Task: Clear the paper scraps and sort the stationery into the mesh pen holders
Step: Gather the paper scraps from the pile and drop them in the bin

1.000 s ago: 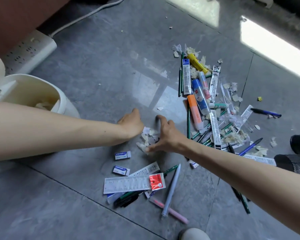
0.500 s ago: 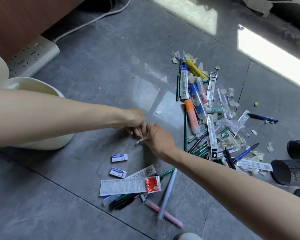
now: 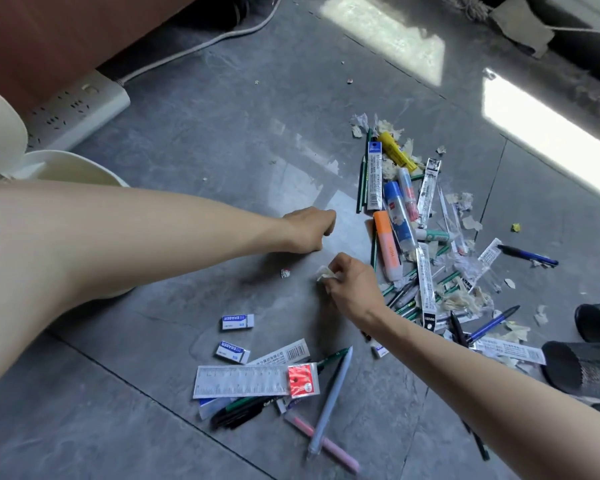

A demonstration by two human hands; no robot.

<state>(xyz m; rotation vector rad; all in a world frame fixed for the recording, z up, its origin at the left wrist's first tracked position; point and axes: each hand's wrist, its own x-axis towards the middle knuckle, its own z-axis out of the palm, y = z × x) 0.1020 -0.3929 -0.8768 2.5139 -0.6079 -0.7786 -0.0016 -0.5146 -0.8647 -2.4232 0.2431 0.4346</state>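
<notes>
right hand (image 3: 354, 285) pinching paper scraps (image 3: 324, 273), left hand (image 3: 309, 230) curled, contents unseen, loose scrap (image 3: 285, 273) nearby

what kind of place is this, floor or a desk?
Likely an indoor floor, office or home: large grey floor tiles with grout lines, a white power strip beside a wooden panel, a cream waste bin.

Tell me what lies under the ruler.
Sticking out from beneath the ruler: a barcoded white packet, black pens and a green pencil. How far each runs underneath is covered.
</notes>
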